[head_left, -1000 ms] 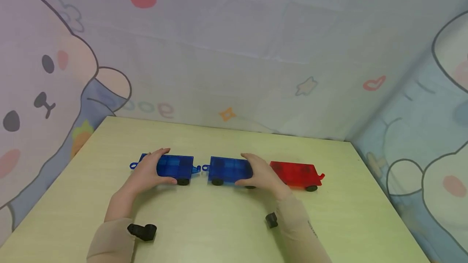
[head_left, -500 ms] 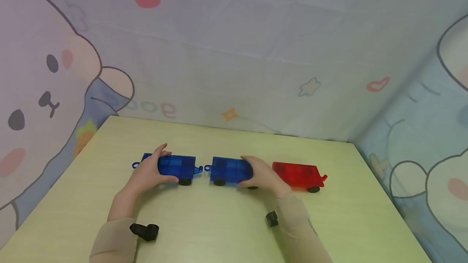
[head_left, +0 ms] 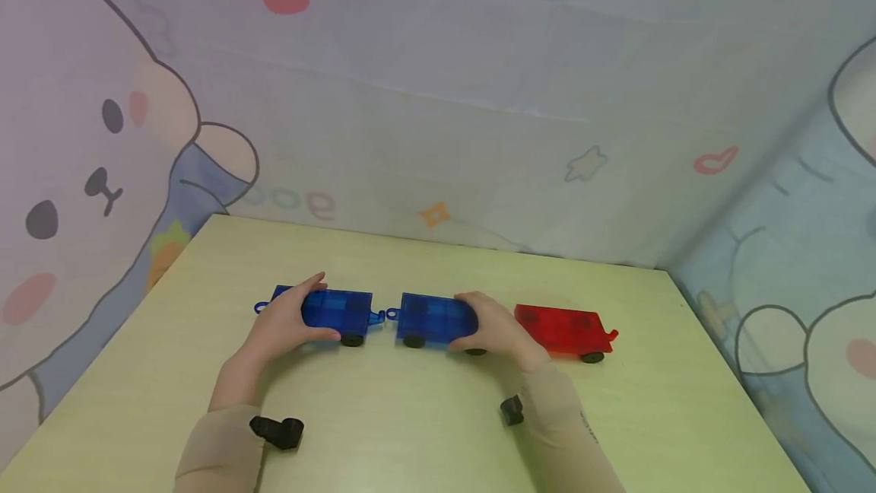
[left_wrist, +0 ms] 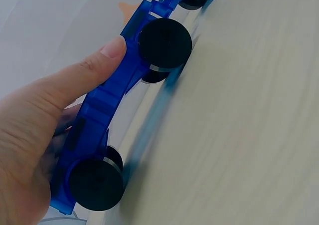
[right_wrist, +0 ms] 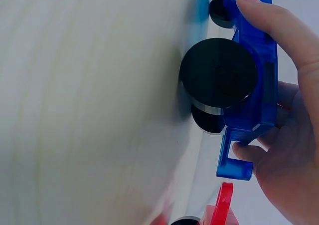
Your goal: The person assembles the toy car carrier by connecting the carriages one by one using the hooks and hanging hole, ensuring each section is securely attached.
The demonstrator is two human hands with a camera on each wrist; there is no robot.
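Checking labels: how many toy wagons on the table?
3: left blue wagon, gripped by the left hand; middle blue wagon, gripped by the right hand; red wagon to its right, partly covered. No others show.

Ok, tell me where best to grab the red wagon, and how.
Probably best from above, pinching the long edges of the red wagon near its middle: its flat body stands on black wheels, a hook juts from one end, and the right hand is near the other.

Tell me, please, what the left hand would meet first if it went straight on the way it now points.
Beyond the blue wagon it holds, the left hand would probably meet the patterned wall first, though depth is hard to judge.
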